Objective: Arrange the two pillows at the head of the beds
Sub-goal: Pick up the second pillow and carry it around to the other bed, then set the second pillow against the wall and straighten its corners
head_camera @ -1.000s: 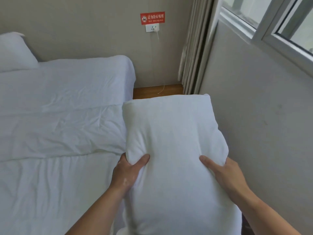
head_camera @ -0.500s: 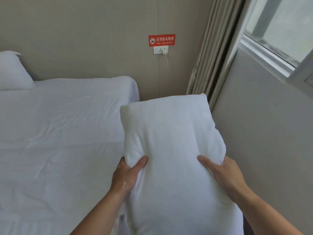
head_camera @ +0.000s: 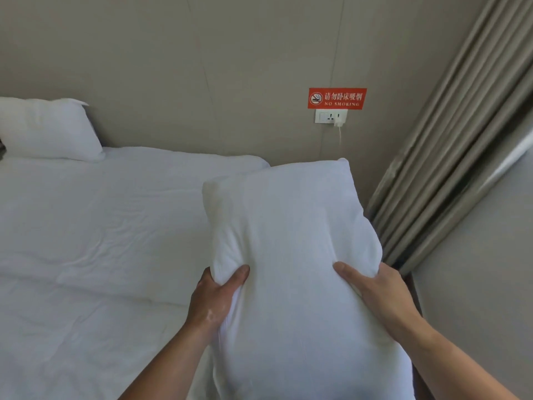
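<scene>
I hold a white pillow (head_camera: 291,243) upright in front of me, just right of the bed's right edge. My left hand (head_camera: 215,298) grips its left side, thumb pressed into the front. On the pillow's right side, my right hand (head_camera: 375,295) clasps it the same way. A second white pillow (head_camera: 49,128) leans against the wall at the head of the bed, far left. The bed (head_camera: 109,226) is covered with a wrinkled white sheet and quilt.
A beige wall (head_camera: 202,67) runs behind the bed, with a red no-smoking sign (head_camera: 337,98) and a socket (head_camera: 331,116) with a plugged-in charger. Grey curtains (head_camera: 450,157) hang at the right beside a side wall (head_camera: 484,284).
My view has tilted up and moved closer to the head wall; the window has left the frame. The pillow stays held in both hands, carried forward towards the head of the bed.
</scene>
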Demonstrator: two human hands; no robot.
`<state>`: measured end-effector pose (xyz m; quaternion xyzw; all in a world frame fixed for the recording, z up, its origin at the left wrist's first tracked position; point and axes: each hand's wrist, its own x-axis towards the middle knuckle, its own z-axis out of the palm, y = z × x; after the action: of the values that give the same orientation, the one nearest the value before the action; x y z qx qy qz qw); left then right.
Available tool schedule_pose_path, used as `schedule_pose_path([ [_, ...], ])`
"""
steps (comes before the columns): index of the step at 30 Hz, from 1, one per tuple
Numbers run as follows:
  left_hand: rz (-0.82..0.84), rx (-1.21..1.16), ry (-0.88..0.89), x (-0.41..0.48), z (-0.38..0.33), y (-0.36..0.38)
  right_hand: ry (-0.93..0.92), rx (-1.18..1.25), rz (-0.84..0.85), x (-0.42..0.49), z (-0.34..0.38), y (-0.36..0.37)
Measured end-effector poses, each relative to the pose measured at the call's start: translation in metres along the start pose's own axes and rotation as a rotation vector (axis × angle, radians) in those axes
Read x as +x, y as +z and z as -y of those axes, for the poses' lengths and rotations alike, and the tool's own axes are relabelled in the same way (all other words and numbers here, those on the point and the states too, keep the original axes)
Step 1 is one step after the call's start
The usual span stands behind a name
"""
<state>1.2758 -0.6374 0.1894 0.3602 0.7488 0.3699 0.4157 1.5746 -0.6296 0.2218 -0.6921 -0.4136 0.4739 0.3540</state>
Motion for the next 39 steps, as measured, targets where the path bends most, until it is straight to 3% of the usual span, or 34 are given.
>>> schedule_pose_path([
  [14,-0.219,-0.073,-0.050,0.174,-0.099,0.054,-0.053,-0.079,0.199,0.250,0.114,0.034],
  [26,-0.308,-0.219,-0.130,0.375,-0.162,0.009,-0.160,-0.119,0.244,0.425,0.251,0.161],
  [39,-0.524,-0.431,-0.178,0.510,-0.193,-0.028,-0.338,-0.150,0.409,0.582,0.354,0.306],
])
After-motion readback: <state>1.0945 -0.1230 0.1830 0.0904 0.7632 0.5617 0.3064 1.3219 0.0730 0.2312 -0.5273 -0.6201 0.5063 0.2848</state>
